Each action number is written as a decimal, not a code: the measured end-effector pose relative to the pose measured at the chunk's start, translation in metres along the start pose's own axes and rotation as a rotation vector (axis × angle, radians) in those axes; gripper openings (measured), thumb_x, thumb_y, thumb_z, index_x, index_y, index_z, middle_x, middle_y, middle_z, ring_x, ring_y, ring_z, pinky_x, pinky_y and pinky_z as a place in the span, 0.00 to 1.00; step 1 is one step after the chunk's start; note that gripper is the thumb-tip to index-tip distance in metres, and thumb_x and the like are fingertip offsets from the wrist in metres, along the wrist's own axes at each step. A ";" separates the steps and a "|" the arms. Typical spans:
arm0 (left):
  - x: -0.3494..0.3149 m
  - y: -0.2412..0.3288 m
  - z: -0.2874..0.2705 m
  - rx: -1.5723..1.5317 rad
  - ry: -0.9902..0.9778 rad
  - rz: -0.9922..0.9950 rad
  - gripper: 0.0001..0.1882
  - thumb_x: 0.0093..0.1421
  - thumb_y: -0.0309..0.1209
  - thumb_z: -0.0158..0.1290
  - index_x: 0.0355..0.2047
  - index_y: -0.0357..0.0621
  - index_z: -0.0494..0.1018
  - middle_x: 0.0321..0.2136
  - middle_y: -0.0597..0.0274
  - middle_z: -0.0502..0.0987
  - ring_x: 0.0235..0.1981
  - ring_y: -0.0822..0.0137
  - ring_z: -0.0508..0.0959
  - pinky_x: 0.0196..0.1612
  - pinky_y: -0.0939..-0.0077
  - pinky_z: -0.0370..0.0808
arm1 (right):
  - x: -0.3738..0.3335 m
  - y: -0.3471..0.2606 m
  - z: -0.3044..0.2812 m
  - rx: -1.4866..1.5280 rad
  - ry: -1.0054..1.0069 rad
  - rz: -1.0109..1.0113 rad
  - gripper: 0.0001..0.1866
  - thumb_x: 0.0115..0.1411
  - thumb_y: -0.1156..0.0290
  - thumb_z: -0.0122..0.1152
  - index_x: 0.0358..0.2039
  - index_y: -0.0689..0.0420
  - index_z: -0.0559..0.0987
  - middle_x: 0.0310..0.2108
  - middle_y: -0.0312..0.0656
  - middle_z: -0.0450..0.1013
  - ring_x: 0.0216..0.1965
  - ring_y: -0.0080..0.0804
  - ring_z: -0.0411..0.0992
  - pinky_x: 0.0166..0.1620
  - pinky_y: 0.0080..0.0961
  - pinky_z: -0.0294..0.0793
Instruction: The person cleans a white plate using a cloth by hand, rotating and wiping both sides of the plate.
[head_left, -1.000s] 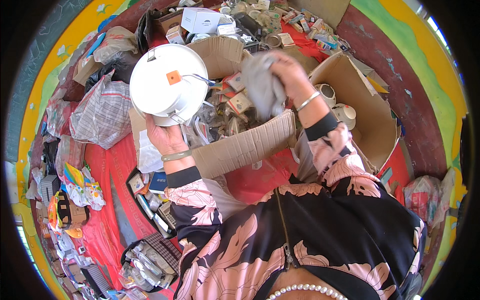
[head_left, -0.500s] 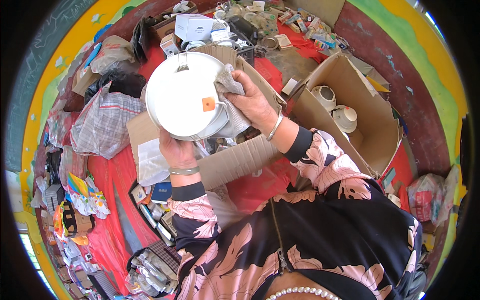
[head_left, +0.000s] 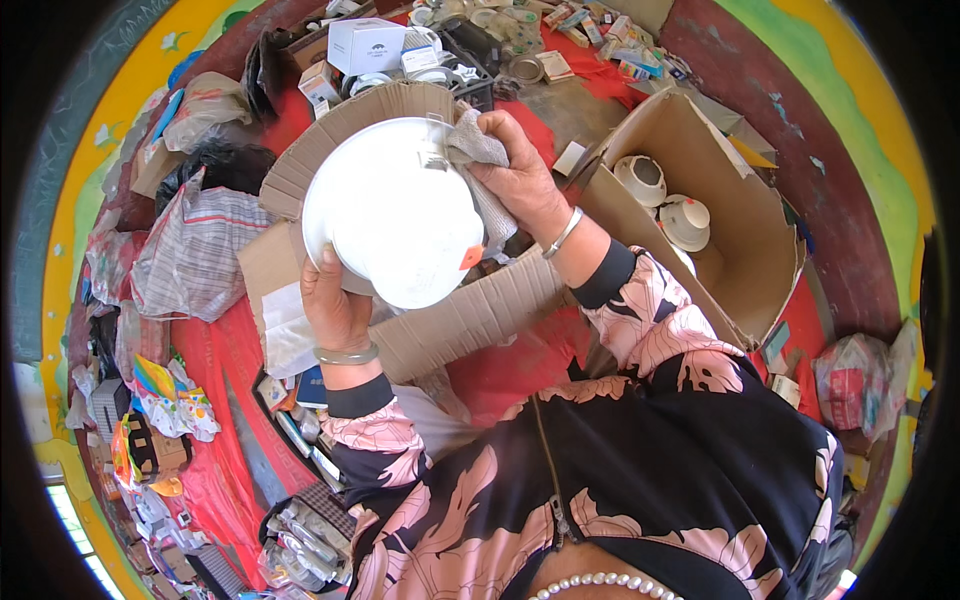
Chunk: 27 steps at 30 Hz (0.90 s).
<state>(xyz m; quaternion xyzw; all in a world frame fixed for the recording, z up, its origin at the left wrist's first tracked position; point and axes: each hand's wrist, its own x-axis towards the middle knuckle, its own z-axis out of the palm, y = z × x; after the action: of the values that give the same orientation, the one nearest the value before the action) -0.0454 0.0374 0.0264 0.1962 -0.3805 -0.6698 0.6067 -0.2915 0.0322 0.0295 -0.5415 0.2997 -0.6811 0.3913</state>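
Observation:
A round white downlight (head_left: 385, 210) with metal spring clips and an orange sticker is held up over an open cardboard box (head_left: 480, 315). My left hand (head_left: 338, 305) grips its rim at the lower left, thumb on the white face. In my right hand (head_left: 525, 175) a grey cloth (head_left: 480, 150) is bunched against the light's upper right edge, beside a spring clip. The glare hides detail on the white surface. Most of the box's inside is behind the light and my hands.
A second cardboard box (head_left: 745, 225) at the right holds several white lamp housings (head_left: 686, 222). Behind stands a black crate (head_left: 480, 95) with lamps and a white carton (head_left: 366, 46). Left lie a checked bag (head_left: 195, 250) and plastic bags. Red sheeting (head_left: 215, 370) covers parts of the floor.
The downlight has turned and tilted, bringing its spring clip to the upper right and its sticker to the lower right. My left hand has shifted slightly left, its thumb now visible on the rim.

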 end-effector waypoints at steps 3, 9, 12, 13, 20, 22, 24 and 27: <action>-0.003 0.004 -0.001 0.110 -0.011 -0.006 0.15 0.60 0.32 0.52 0.44 0.36 0.72 0.41 0.58 0.77 0.44 0.66 0.75 0.48 0.70 0.73 | 0.006 -0.009 -0.013 -0.182 -0.079 0.012 0.17 0.52 0.82 0.58 0.42 0.56 0.67 0.38 0.32 0.66 0.43 0.20 0.63 0.48 0.18 0.65; -0.006 0.010 -0.016 0.333 0.066 0.045 0.17 0.62 0.32 0.50 0.48 0.32 0.69 0.44 0.57 0.75 0.45 0.66 0.74 0.49 0.71 0.70 | 0.030 -0.054 -0.044 -0.492 0.573 0.208 0.17 0.54 0.75 0.58 0.46 0.58 0.70 0.36 0.37 0.71 0.37 0.27 0.68 0.41 0.25 0.70; -0.004 0.009 -0.022 0.364 0.131 0.044 0.19 0.63 0.31 0.48 0.50 0.31 0.67 0.46 0.56 0.73 0.46 0.65 0.74 0.51 0.71 0.69 | 0.024 -0.119 -0.072 -0.312 0.790 -0.400 0.19 0.55 0.71 0.55 0.49 0.56 0.69 0.38 0.38 0.69 0.35 0.32 0.70 0.37 0.30 0.71; -0.001 0.009 -0.017 0.343 0.151 0.036 0.19 0.63 0.31 0.48 0.50 0.31 0.67 0.46 0.56 0.73 0.46 0.66 0.74 0.51 0.71 0.69 | 0.022 -0.155 -0.077 -0.204 0.820 -0.649 0.20 0.55 0.70 0.55 0.50 0.55 0.68 0.38 0.39 0.69 0.34 0.34 0.70 0.35 0.33 0.72; 0.000 0.010 -0.012 0.300 0.147 0.116 0.16 0.62 0.31 0.50 0.45 0.31 0.72 0.41 0.59 0.76 0.42 0.69 0.74 0.47 0.74 0.70 | -0.009 -0.044 -0.073 -0.864 -0.726 0.155 0.20 0.57 0.72 0.51 0.51 0.58 0.68 0.42 0.43 0.70 0.38 0.37 0.71 0.41 0.34 0.72; 0.000 0.010 -0.011 0.246 0.155 0.121 0.16 0.62 0.31 0.50 0.45 0.30 0.71 0.41 0.58 0.75 0.42 0.69 0.74 0.48 0.73 0.70 | 0.000 -0.035 -0.076 -0.839 -0.496 0.089 0.20 0.57 0.72 0.51 0.51 0.58 0.68 0.42 0.44 0.70 0.39 0.37 0.71 0.42 0.34 0.72; -0.002 0.015 -0.021 0.262 0.120 0.121 0.17 0.63 0.32 0.49 0.47 0.31 0.69 0.44 0.58 0.74 0.45 0.67 0.74 0.50 0.71 0.69 | 0.025 -0.076 -0.082 -0.735 0.028 -0.133 0.20 0.57 0.72 0.50 0.51 0.59 0.68 0.43 0.44 0.70 0.40 0.37 0.70 0.42 0.33 0.71; -0.008 0.021 -0.031 0.284 0.099 0.100 0.18 0.63 0.33 0.48 0.48 0.31 0.68 0.45 0.57 0.74 0.46 0.65 0.73 0.51 0.70 0.69 | 0.038 -0.158 -0.083 -0.516 0.557 -0.562 0.20 0.57 0.71 0.50 0.51 0.59 0.68 0.43 0.45 0.70 0.41 0.37 0.70 0.43 0.33 0.71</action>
<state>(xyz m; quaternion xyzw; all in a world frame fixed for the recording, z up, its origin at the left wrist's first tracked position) -0.0074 0.0373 0.0213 0.2938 -0.4501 -0.5678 0.6235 -0.4097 0.0797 0.1605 -0.4777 0.3946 -0.7833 -0.0507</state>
